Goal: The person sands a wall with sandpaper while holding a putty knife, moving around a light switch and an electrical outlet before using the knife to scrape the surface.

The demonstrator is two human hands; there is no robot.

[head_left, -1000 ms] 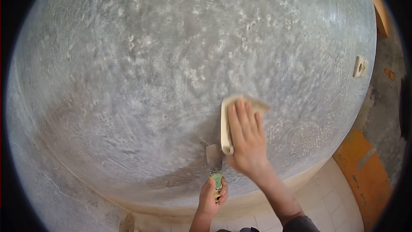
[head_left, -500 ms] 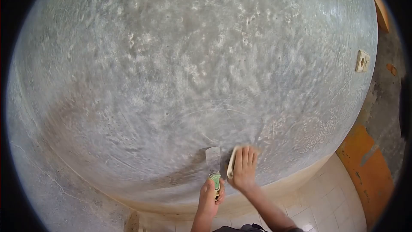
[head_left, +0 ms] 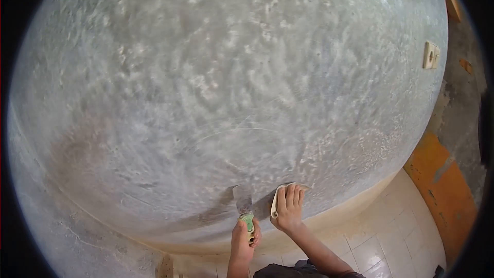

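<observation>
My left hand (head_left: 244, 239) is wrapped round the green handle of a putty knife (head_left: 243, 201). The knife points upward, its flat metal blade close over the lower part of the grey wall (head_left: 216, 98). Just to the right, my right hand (head_left: 289, 211) presses a folded cream sheet of sandpaper (head_left: 275, 203) flat on the wall. Its fingers lie together over the sheet, whose curled edges show at the left and above the fingertips. The wall is mottled and rough, with pale patches and thin curved scratches above both hands.
A power socket (head_left: 430, 55) sits on the wall at the right. A cream band runs along the wall's foot, above a tiled floor (head_left: 368, 252). Beyond the wall's right edge is an orange-painted surface (head_left: 437, 190). Another grey wall (head_left: 77, 231) meets this one at lower left.
The camera view has shifted, with the socket now higher. My left hand and the putty knife appear lower and further left. My right hand, still on the sandpaper, appears slightly lower.
</observation>
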